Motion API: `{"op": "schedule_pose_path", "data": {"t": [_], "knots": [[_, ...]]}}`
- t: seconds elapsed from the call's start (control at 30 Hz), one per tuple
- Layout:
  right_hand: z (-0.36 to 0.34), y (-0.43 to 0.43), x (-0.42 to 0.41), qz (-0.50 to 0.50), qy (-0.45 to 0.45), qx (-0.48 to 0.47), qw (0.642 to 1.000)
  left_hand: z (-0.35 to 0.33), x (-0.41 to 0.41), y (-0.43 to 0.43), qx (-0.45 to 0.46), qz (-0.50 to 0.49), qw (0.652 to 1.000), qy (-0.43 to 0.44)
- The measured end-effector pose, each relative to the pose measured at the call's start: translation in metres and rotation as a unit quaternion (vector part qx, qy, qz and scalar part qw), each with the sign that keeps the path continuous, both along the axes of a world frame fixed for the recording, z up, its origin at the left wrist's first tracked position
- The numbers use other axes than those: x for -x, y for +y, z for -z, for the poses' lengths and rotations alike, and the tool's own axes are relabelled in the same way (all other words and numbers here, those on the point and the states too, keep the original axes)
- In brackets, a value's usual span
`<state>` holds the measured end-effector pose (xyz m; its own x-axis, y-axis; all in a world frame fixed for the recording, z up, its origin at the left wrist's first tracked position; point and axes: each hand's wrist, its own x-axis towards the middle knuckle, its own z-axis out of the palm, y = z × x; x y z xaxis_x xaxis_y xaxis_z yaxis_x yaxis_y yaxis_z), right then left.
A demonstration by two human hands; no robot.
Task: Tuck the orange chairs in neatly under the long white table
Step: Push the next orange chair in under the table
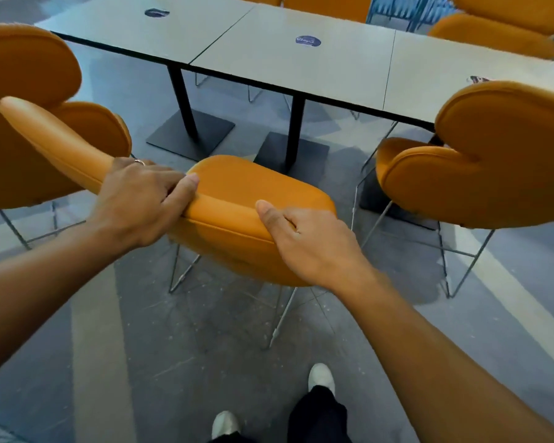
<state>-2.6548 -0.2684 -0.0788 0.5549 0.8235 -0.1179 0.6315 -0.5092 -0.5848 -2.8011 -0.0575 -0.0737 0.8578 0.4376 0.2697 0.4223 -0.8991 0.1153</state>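
— What is the room showing around the person?

— A grey floor (160, 353) with paler bands is stretching under everything. The long white table (301, 68) is running across the top of the view, its square tops butted together and standing on black pedestal bases (191, 134). Round dark stickers (308, 41) are sitting on the tops.

— And the chairs?

— The middle orange chair (253, 193) is standing on the near side, just short of the table, its wire legs (282, 318) resting on the floor. The left hand (138, 199), wearing a ring (139, 161), is gripping the top edge of the backrest with its fingers curled over it. The right hand (314, 241) is gripping the same edge further along, with the thumb lying on top. The left-side chair (23, 129) and the right-side chair (499, 161) are flanking it, the right one reaching the table's edge. More orange chairs (493, 36) are lining the far side.

— What is failing to show?

— Both hands' fingertips are hiding behind the backrest, and the held chair's seat is proving hard to tell from its back. The frame is cutting off the left-side chair, the sticker lettering is blurring, and only white shoes (322, 375) and dark trouser legs are peeking in below.
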Motion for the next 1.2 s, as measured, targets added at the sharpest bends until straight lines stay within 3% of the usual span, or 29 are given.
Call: {"op": "schedule_pose_path", "data": {"t": [0.3,0.57,0.87,1.2], "knots": [[0.017,0.02,0.022,0.175,-0.187,-0.097,0.962,0.006,-0.005,0.004,-0.038,0.006,0.998,-0.044],[0.026,0.018,-0.006,0.159,-0.224,-0.14,0.951,0.008,-0.024,0.006,-0.043,0.032,0.996,-0.071],[0.029,-0.013,-0.108,0.162,-0.23,-0.156,0.947,0.007,-0.101,-0.038,-0.06,0.03,0.995,-0.07],[0.029,-0.028,-0.192,0.152,-0.198,-0.182,0.951,0.004,-0.17,-0.072,-0.02,0.012,0.997,-0.078]]}}
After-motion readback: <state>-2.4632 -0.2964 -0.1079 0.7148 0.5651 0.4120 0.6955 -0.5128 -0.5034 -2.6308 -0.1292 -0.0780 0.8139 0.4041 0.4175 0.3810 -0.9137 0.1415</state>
